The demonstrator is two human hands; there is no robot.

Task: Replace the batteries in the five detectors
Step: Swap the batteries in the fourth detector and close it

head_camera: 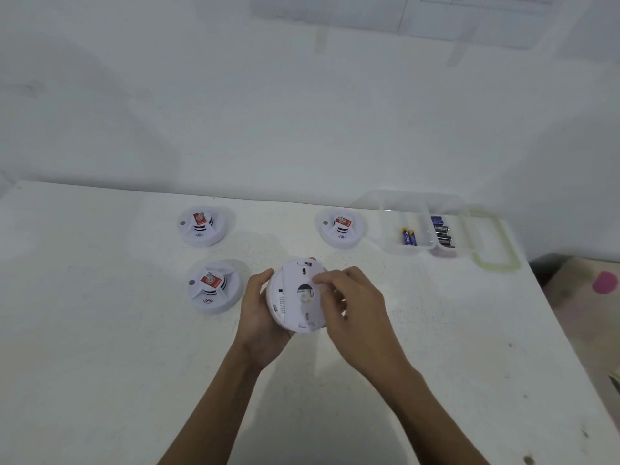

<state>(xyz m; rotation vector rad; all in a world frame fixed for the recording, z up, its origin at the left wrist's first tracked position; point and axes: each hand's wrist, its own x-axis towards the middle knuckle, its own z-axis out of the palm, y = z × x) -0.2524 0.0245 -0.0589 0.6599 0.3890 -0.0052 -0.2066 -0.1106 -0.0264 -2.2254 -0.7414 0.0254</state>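
1. The held detector (295, 295) is my landmark here. It's lifted just above the white table (100, 364), roughly mid-table, flipped so its flat back plate faces the camera.
2. The left hand (260, 317) cups it from the left and underneath, fingers curled around the rim, so it's gripping the detector.
3. The right hand (355, 307) comes in from the right with its fingers (323, 280) bent and pressed on the back plate near the round opening. Can't tell if it's pinching something or just pushing.
4. Just left of the held one sits a detector (214, 286) face up with a red sticker, close to the left hand but not touching it.
5. Further back and left there's a second detector (201, 226), and back and right a third detector (340, 228). Both are near the table's far edge by the wall.
6. Right of that third one, well behind and right of the held detector, is a clear plastic box (396, 246) with blue batteries (409, 236) in one compartment and dark batteries (443, 233) in the next. Its lid (493, 243) lies beside it, right by the table's right edge.
7. Open room: everything nearer than the held detector is bare tabletop, plus a wide strip out to its right.
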